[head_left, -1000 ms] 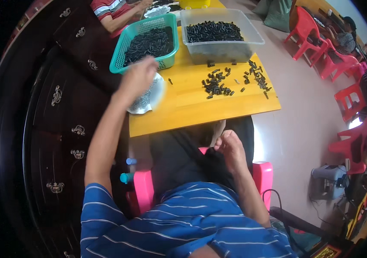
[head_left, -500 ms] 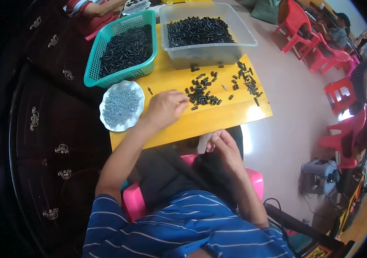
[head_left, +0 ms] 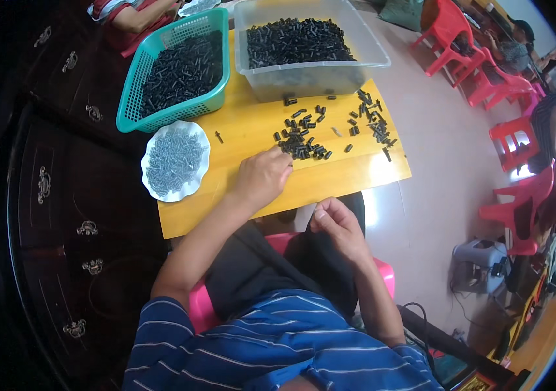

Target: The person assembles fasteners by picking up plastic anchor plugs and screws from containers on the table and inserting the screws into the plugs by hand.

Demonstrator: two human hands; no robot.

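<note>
My left hand (head_left: 265,174) lies over the yellow tabletop, its curled fingertips at the near left edge of a loose pile of short black cylindrical pieces (head_left: 301,144). What those fingertips pinch, if anything, is hidden. Just off the table's near edge, my right hand (head_left: 341,227) is closed, thumb against forefinger; whatever is between them is too small to make out. Left of my left hand, a white scalloped plate (head_left: 148,174) holds many small silvery pieces (head_left: 175,159). A single dark slender piece (head_left: 219,137) lies beside the plate.
A green perforated basket (head_left: 128,98) and a translucent tub (head_left: 304,81), both full of black pieces, stand at the table's far side. More dark pieces (head_left: 376,120) are scattered at the right. Dark drawers (head_left: 63,221) flank the left. Another person's arm (head_left: 138,16) shows beyond the basket.
My left hand has moved right and nearer to me, its fingertips now low against the pile. My right hand stays by the table edge, turned slightly. The view has shifted a little.
</note>
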